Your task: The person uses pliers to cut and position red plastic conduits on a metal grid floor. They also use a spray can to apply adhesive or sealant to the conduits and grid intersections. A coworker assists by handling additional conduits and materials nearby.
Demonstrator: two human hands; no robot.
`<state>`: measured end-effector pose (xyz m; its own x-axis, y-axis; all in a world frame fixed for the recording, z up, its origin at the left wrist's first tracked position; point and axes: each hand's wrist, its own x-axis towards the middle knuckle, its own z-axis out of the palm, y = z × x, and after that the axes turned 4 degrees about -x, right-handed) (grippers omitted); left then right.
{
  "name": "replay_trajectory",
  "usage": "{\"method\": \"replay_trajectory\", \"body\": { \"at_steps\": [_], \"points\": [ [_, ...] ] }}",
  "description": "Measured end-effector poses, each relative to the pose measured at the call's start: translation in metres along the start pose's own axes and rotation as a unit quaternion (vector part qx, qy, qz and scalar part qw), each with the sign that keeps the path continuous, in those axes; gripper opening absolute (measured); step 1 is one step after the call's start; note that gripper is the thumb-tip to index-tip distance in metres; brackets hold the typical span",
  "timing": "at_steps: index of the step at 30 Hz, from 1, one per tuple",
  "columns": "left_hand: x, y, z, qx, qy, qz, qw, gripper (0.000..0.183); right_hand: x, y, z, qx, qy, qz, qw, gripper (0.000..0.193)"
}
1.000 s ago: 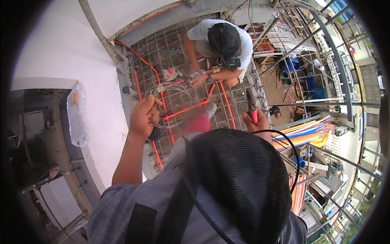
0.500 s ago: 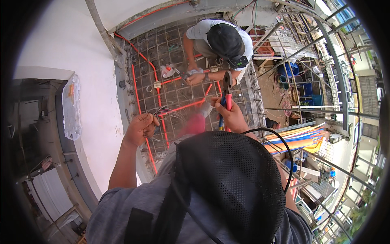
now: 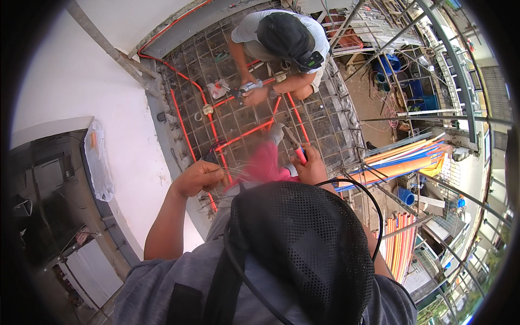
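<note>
My left hand (image 3: 199,177) is closed in a pinch around several thin wires (image 3: 234,172), whose loose ends fan out to the right, blurred. To its right, my right hand (image 3: 311,167) wraps round a pair of pliers (image 3: 299,154). A red handle shows above the fist, and the metal jaws point up and to the left, apart from the wires. My pink-trousered leg lies between both hands, over a mesh of steel rebar (image 3: 244,116). Orange conduit pipes (image 3: 241,136) run across this mesh just beyond my hands.
A co-worker (image 3: 287,43) in a white shirt and black cap crouches at the far side, holding a grey tool (image 3: 251,86). The white wall (image 3: 130,157) stands at left. Long coloured pipes (image 3: 401,162) and metal scaffold bars (image 3: 449,70) lie to the right, past the slab's edge.
My right hand has come down and nearer, and the pliers have turned from upright to tilting left. The left hand has shifted slightly right and nearer with the wires. The whole view has swung somewhat.
</note>
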<state>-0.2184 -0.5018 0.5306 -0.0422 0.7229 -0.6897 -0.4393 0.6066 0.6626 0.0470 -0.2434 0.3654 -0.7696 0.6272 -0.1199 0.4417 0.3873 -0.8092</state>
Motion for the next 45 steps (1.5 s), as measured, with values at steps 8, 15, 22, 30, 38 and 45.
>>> {"method": "replay_trajectory", "body": {
  "at_steps": [8, 15, 22, 30, 38, 45],
  "points": [
    [0.112, 0.03, 0.024, 0.148, -0.141, -0.041, 0.978, 0.045, -0.036, 0.06, 0.047, 0.245, 0.006, 0.289, 0.925, 0.032],
    [0.197, -0.004, -0.013, 0.102, -0.133, -0.036, 0.985, 0.04, -0.054, 0.118, 0.063, 0.289, 0.191, 0.432, 0.833, 0.013],
    [0.215, -0.068, -0.145, -0.079, 0.195, -0.097, 0.973, 0.04, -0.083, 0.116, 0.116, 0.404, 0.329, 0.539, 0.662, 0.014],
    [0.261, -0.089, -0.244, -0.026, 0.227, -0.251, 0.94, 0.045, -0.035, 0.063, 0.14, 0.378, 0.358, 0.563, 0.642, 0.018],
    [0.334, -0.129, -0.267, 0.017, 0.181, -0.287, 0.941, 0.046, 0.015, 0.079, 0.162, 0.229, 0.237, 0.599, 0.73, 0.026],
    [0.327, -0.144, -0.261, 0.006, 0.22, -0.297, 0.929, 0.042, 0.054, 0.128, 0.138, 0.23, 0.129, 0.629, 0.731, 0.044]
  ]
}}
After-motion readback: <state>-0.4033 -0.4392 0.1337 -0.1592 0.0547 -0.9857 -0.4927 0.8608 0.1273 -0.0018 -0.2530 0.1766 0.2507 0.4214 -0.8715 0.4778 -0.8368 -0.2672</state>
